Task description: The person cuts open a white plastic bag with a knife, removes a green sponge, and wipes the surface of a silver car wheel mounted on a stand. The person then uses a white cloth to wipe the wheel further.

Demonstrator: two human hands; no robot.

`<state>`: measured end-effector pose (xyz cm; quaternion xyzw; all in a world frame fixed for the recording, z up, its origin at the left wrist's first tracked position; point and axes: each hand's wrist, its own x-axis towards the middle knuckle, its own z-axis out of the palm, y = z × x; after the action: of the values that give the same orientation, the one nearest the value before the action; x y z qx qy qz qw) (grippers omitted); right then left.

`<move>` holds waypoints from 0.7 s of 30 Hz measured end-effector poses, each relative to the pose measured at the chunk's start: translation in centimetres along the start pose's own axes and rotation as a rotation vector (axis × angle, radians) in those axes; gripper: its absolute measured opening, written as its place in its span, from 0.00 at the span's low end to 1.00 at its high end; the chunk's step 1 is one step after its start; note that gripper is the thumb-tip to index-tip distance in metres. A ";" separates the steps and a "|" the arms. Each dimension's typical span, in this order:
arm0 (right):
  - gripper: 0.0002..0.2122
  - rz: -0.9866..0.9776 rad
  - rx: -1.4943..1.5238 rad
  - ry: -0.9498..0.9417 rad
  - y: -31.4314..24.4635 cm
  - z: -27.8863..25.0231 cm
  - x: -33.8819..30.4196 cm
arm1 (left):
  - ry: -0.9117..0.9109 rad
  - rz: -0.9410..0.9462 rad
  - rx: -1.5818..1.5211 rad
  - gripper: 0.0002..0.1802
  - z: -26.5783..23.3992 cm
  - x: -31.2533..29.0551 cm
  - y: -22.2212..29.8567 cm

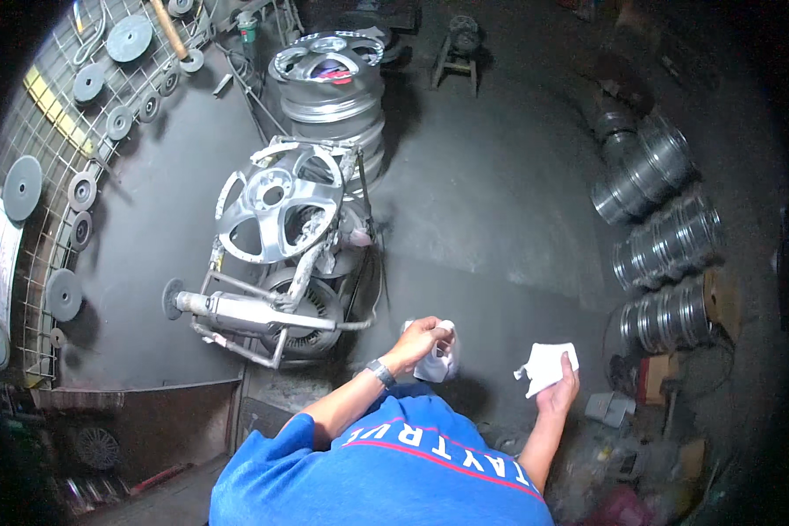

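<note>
My left hand [417,344], with a watch on its wrist, is closed on a crumpled white cloth [441,366] in front of my body. Off to the right, my right hand [559,392] grips a flat, folded white piece [545,364] that looks like cloth or paper. The two hands are well apart. Ahead and to the left, a silver five-spoke wheel rim [282,224] leans on a metal stand. Below it sits a long-bodied power grinder [254,312] with a round disc [172,299] at its left end. Neither hand touches the rim or the grinder.
Stacked rims [333,107] stand behind the stand. Several discs, among them a grey disc [24,188], hang on a wire grid at the left. More stacked rims [671,241] line the right side. A small stool [456,70] stands far back. Clutter lies at the lower right.
</note>
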<state>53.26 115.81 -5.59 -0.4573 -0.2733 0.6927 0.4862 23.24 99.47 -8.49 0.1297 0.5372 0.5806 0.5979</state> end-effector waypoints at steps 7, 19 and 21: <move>0.20 0.082 -0.069 -0.213 -0.6 17.1 16.8 | 0.063 -0.049 -0.122 0.09 -1.2 13.4 6.7; 0.23 -0.154 -0.456 -0.895 3.9 61.1 37.7 | 0.461 0.078 0.203 0.18 -7.0 20.6 19.3; 0.22 -0.373 -0.553 -1.080 5.2 70.8 37.5 | 0.546 0.038 0.085 0.17 -7.7 20.4 18.9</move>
<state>-16.68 153.13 6.90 -0.0968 -0.7240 0.6330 0.2562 1.49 118.42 -6.81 0.0037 0.6998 0.5822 0.4139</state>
